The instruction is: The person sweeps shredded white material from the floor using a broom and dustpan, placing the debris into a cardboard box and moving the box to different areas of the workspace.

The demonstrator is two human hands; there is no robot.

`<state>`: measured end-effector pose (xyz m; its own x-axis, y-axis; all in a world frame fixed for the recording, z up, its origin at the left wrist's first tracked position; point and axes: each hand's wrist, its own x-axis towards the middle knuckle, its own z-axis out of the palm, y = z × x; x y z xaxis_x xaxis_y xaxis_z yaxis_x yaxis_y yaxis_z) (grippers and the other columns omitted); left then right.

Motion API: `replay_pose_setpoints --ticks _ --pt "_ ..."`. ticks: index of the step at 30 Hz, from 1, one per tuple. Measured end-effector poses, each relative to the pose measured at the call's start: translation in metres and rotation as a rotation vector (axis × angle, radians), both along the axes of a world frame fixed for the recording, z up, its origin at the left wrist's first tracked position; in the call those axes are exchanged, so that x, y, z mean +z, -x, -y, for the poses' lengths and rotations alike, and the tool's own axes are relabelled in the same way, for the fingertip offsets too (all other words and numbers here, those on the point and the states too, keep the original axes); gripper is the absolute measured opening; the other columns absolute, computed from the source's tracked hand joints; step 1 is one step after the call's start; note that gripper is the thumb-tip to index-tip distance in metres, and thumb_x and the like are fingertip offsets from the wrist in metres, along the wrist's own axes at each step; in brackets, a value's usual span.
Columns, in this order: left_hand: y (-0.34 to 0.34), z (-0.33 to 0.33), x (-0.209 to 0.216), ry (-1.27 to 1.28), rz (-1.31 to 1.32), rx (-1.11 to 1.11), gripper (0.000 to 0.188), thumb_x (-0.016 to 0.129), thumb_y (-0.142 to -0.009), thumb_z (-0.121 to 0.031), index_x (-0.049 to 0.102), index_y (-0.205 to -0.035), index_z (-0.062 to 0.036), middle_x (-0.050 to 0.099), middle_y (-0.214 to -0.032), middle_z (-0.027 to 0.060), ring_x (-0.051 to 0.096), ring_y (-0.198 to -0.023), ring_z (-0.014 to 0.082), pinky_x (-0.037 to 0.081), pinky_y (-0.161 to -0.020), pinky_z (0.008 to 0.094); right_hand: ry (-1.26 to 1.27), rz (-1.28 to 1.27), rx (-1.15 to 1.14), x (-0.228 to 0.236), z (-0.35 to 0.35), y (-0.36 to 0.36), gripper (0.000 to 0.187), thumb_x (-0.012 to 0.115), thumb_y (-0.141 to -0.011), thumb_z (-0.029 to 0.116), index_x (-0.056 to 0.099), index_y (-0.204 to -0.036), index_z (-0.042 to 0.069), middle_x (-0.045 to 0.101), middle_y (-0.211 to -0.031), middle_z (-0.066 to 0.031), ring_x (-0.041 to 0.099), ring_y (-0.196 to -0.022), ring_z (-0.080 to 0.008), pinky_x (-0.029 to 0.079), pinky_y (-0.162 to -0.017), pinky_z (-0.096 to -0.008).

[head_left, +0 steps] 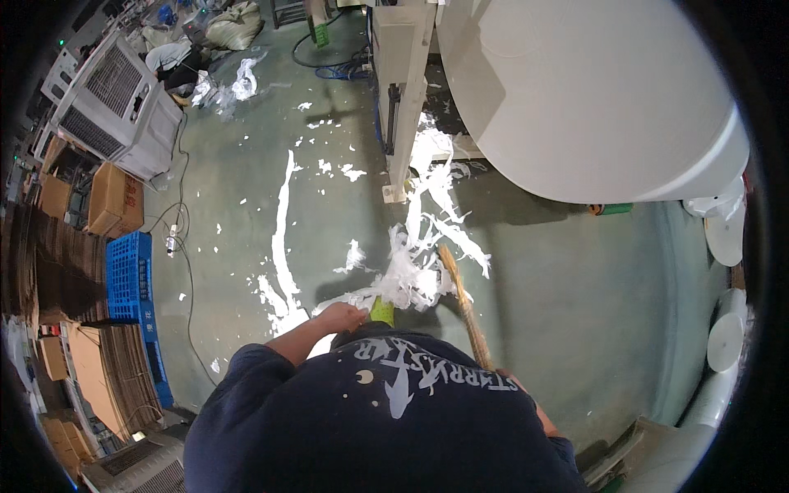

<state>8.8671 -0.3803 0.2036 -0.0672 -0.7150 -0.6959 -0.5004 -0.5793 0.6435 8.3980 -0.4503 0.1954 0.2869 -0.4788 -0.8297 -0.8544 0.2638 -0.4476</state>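
Observation:
My left hand (343, 316) is closed, its knuckles up against a heap of crumpled white scrap strips (403, 275); what its fingers grip is hidden. To the right, a light-brown stick (464, 308), perhaps a broom handle, slants from the scraps back toward my body. At its near end, only a sliver of my right hand (511, 380) shows beside my dark shirt, and its fingers are hidden. A yellow-green shoe (382, 311) peeks out in front of my shirt, touching the scraps. More white strips (282, 230) trail along the green floor ahead on the left.
A huge white roll (600, 90) looms at the right beside a beige machine frame (403, 90). On the left stand a grey air cooler (115, 99), a blue crate (130, 279), flattened cardboard (103, 370) and a floor cable (191, 304). Another person (173, 62) crouches far left.

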Motion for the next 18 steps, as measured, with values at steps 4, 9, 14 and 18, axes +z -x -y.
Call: replay_pose_setpoints --ticks 4,9,14,18 --pt "-0.019 0.002 -0.010 -0.219 -0.064 0.322 0.056 0.038 -0.074 -0.057 0.060 -0.085 -0.0070 0.057 -0.075 0.0084 0.054 -0.063 0.0167 0.047 -0.049 0.0287 0.212 0.057 -0.099 0.041 0.061 -0.052 0.072 0.065 -0.055 0.011 0.031 -0.117 -0.001 0.054 -0.093 -0.0162 0.052 -0.086 -0.0240 0.040 -0.075 -0.0296" --pt "-0.002 -0.029 0.011 -0.346 -0.046 0.592 0.055 0.034 -0.075 -0.057 0.063 -0.073 -0.0099 0.057 -0.073 0.0037 0.052 -0.059 0.0165 0.048 -0.053 0.0279 0.238 0.321 -0.255 0.023 0.194 -0.154 0.061 0.061 -0.056 0.006 0.034 -0.111 0.000 0.053 -0.086 -0.0160 0.054 -0.066 -0.0212 0.045 -0.059 -0.0299" --pt "0.050 -0.101 -0.023 -0.354 0.015 0.534 0.050 0.030 -0.079 -0.051 0.062 -0.081 -0.0127 0.057 -0.071 0.0120 0.055 -0.069 0.0255 0.043 -0.067 0.0327 0.513 0.140 -0.080 -0.040 0.313 -0.241 0.055 0.060 -0.055 0.006 0.038 -0.105 -0.003 0.053 -0.090 -0.0180 0.055 -0.080 -0.0250 0.044 -0.067 -0.0312" --pt "0.097 -0.096 -0.026 -0.232 0.069 0.483 0.046 0.031 -0.080 -0.047 0.061 -0.082 -0.0127 0.057 -0.072 0.0120 0.055 -0.070 0.0258 0.043 -0.066 0.0339 0.287 0.144 -0.044 -0.089 0.389 -0.274 0.051 0.061 -0.056 0.010 0.043 -0.100 -0.007 0.055 -0.088 -0.0191 0.056 -0.079 -0.0273 0.044 -0.066 -0.0326"
